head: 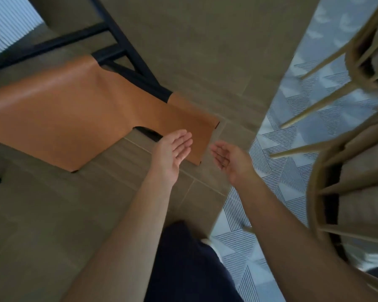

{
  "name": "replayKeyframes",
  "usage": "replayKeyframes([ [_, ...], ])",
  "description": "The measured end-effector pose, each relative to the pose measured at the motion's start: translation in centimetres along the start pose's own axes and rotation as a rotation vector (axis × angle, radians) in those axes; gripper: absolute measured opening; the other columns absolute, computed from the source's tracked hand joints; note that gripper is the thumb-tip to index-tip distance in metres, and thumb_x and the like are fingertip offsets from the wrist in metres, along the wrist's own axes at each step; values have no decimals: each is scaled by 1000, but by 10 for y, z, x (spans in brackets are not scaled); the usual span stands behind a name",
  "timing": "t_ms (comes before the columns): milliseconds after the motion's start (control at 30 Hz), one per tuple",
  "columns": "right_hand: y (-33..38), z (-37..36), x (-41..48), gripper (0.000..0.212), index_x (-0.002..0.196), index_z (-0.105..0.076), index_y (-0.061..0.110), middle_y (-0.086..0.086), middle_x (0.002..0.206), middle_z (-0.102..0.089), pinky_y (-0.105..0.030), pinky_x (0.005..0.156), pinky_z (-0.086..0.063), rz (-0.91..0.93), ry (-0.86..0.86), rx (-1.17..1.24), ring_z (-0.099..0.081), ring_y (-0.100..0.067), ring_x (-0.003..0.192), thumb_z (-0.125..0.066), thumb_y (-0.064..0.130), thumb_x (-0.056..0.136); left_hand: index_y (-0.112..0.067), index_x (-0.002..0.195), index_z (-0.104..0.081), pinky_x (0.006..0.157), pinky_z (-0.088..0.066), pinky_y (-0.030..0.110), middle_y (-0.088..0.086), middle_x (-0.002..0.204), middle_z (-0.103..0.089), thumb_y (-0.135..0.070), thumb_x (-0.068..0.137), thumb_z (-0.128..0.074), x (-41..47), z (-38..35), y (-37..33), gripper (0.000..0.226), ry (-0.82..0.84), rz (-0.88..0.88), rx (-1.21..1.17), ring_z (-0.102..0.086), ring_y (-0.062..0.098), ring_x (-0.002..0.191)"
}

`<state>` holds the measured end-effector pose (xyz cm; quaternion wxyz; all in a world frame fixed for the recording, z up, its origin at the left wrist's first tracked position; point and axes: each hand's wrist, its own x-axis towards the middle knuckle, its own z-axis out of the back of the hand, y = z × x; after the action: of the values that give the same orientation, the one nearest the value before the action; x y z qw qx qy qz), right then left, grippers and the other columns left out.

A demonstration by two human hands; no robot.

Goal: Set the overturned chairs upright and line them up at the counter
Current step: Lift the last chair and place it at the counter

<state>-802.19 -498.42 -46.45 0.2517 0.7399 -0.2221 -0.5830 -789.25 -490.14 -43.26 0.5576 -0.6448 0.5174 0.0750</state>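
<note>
**Both hands empty and spread beside the tan leather chair on the floor**

The left hand (172,152) reaches forward with its fingers straight and held together, palm turned inward toward the other hand; it holds nothing. In the view its fingertips overlap the near edge of the leather, but contact cannot be made out. The right hand (229,160) is just beside it, apart from it, with its palm facing the left one and its fingers loosely curved around nothing. Both forearms are bare and run in from the bottom of the view.

Just beyond the left hand lies the tan leather chair (74,118), down on the tiled floor (205,51). Its leather panel spreads across the left half of the view, with a curved cut-out near the left hand's wrist. Its black frame (127,46) runs away toward the upper left in several straight bars.

To the right of the right hand the tiles meet a rug (292,171) with a blue, grey and white pattern of striped triangles. Over the rug, along the right edge, is a wooden chair (347,171) with a bent rail and thin spindles; it is blurred, and how it stands cannot be told. Between the forearms at the bottom are the person's dark trousers (183,269). A pale ribbed surface (4,25) fills the upper left corner.
</note>
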Motion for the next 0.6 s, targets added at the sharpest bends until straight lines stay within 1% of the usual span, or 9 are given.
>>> replayKeyframes([
  [67, -22, 6, 41, 20, 105, -62, 9, -7, 105, -68, -21, 68, -48, 8, -1, -16, -65, -12, 84, -42, 10, 101, -9, 105, -65, 86, -53, 30, 7, 107, -72, -15, 98, -54, 33, 10, 26, 15, -27, -3, 62, -67, 20, 103],
  [100, -34, 9, 61, 23, 110, -60, 8, -9, 111, -66, -22, 70, -48, 14, -3, -27, -64, -14, 89, -39, 8, 102, -8, 108, -64, 86, -53, 30, 7, 108, -70, -14, 98, -54, 48, 15, 38, 16, -36, 5, 100, -66, 20, 103],
  [167, -54, 12, 102, 34, 125, -55, 4, -15, 126, -62, -24, 83, -46, 31, -12, -44, -62, -20, 108, -31, 2, 102, -5, 113, -62, 87, -55, 34, 10, 111, -67, -9, 97, -53, 81, 22, 57, 19, -41, 48, 142, -65, 22, 103],
  [267, -77, 16, 151, 40, 135, -49, 1, -19, 137, -56, -28, 93, -43, 51, -25, -79, -54, -27, 126, -25, -1, 103, -1, 106, -58, 89, -56, 41, 16, 115, -60, 0, 96, -49, 123, 23, 78, 13, -27, 136, 173, -63, 28, 105],
  [333, -87, 17, 176, 40, 135, -50, 1, -19, 138, -54, -30, 97, -43, 71, -31, -75, -54, -27, 125, -25, 0, 104, -4, 97, -57, 89, -55, 39, 15, 114, -58, 2, 96, -47, 148, 20, 90, 12, -56, 137, 238, -61, 27, 108],
  [400, -96, 20, 196, 40, 134, -51, 0, -19, 138, -55, -32, 101, -43, 92, -37, -64, -55, -27, 121, -26, 1, 104, -6, 96, -58, 89, -55, 35, 10, 106, -58, 2, 95, -47, 169, 19, 102, 14, -101, 118, 261, -60, 23, 109],
  [500, -106, 21, 222, 38, 131, -55, 2, -18, 134, -58, -33, 101, -44, 114, -35, -79, -54, -28, 127, -31, 1, 103, -6, 112, -61, 91, -54, 32, 6, 97, -59, 1, 95, -47, 194, 22, 121, 23, -128, 94, 273, -60, 20, 107],
  [533, -108, 21, 230, 37, 130, -57, 2, -17, 129, -61, -34, 101, -44, 130, -30, -107, -56, -28, 123, -34, -1, 101, -5, 115, -61, 91, -54, 33, 6, 97, -59, 1, 95, -48, 201, 24, 126, 25, -131, 83, 266, -60, 21, 107],
  [600, -112, 22, 244, 41, 129, -59, 3, -6, 104, -66, -32, 93, -47, 169, -14, -190, -61, -19, 99, -39, -8, 95, -4, 116, -61, 93, -54, 34, 7, 98, -60, 1, 94, -49, 210, 25, 136, 26, -140, 52, 252, -61, 21, 107],
])
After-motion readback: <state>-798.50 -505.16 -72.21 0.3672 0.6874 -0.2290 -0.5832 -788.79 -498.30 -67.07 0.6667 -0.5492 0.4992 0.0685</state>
